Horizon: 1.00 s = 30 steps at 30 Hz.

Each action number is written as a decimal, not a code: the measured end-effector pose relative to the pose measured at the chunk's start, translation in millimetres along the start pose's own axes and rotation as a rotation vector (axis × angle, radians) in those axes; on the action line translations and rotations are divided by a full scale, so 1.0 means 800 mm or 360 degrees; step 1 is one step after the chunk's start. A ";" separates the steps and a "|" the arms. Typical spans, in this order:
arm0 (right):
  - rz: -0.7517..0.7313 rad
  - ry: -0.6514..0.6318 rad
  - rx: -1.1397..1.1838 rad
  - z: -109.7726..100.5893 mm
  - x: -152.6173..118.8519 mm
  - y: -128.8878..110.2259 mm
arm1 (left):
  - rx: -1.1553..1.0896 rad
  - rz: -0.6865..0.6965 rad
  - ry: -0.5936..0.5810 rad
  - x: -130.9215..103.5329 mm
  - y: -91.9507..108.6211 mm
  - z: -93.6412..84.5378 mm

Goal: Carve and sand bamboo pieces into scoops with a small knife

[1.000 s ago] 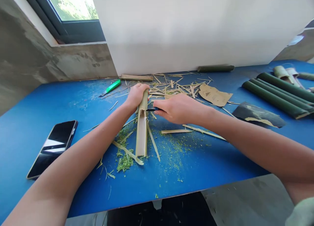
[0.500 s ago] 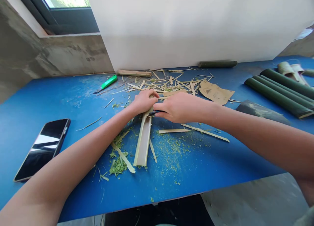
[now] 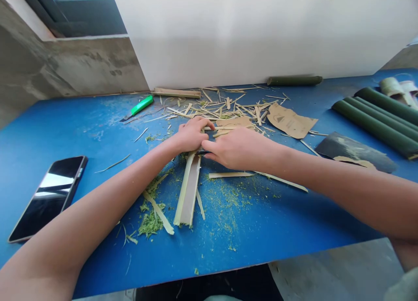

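A split half of bamboo (image 3: 188, 194) lies with its hollow side up, its near end pointing toward me. My left hand (image 3: 194, 134) is closed around its far part and pins it to the table. From the right, my right hand (image 3: 232, 147) grips a small dark knife (image 3: 201, 152), whose blade lies across the bamboo just below my left fingers. Most of the knife's handle is hidden in my fist. Green shavings (image 3: 151, 222) and a pale strip (image 3: 160, 213) lie left of the bamboo, with another strip (image 3: 231, 174) to its right.
On the blue table (image 3: 107, 266) are a phone (image 3: 48, 196), a green utility knife (image 3: 141, 106), scattered bamboo slivers (image 3: 209, 107) and brown sandpaper (image 3: 290, 120). Dark sandpaper (image 3: 355, 148) and green bamboo pieces (image 3: 375, 124) lie at the right. A bamboo tube (image 3: 294, 80) rests against the white board (image 3: 248, 35).
The knife blade now lies flatter across the bamboo, with less of it showing, and my right hand has shifted slightly. My left hand keeps its hold. The whole view has tilted a little.
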State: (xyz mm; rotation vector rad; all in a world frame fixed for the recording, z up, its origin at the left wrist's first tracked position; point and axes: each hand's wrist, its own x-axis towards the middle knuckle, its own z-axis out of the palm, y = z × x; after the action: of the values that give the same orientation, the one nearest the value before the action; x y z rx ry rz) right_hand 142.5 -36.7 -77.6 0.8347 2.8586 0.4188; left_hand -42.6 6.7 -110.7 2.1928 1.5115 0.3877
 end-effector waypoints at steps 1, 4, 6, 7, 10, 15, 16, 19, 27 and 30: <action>0.0007 0.0013 0.0006 0.002 -0.001 -0.001 | -0.0031 0.0014 -0.0002 0.001 0.000 0.001; -0.0054 -0.0020 0.0022 0.006 -0.001 0.002 | -0.0082 0.0036 0.0012 0.005 -0.002 0.004; -0.0118 -0.0065 0.0027 0.007 -0.001 0.007 | -0.0093 0.0068 0.0014 0.008 -0.004 0.007; -0.0143 -0.0080 0.0027 0.007 -0.001 0.009 | -0.0098 0.0091 0.0009 0.010 -0.005 0.009; -0.0170 -0.0087 0.0050 0.008 0.000 0.014 | -0.0123 0.0146 0.0009 0.013 -0.009 0.011; -0.0097 -0.0150 0.0167 0.017 -0.003 0.013 | -0.0147 0.0156 0.0035 0.013 -0.010 0.013; -0.0067 -0.0140 0.0196 0.019 -0.004 0.011 | -0.0145 0.0143 0.0044 0.012 -0.009 0.013; 0.0027 -0.0111 0.0357 0.022 -0.005 0.007 | -0.0149 0.0101 0.0066 0.010 -0.008 0.013; 0.0186 -0.0284 0.0714 0.011 -0.005 -0.004 | -0.0161 0.0095 0.0123 0.008 -0.017 0.015; 0.0261 -0.0177 0.0624 0.009 -0.009 -0.007 | -0.0190 0.0116 0.0108 0.007 -0.023 0.013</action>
State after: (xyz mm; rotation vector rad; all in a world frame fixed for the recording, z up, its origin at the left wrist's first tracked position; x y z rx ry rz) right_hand 147.3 -43.9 -85.7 1.1189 2.8166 -0.1786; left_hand -50.8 15.4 -129.2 2.1652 1.4075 0.5665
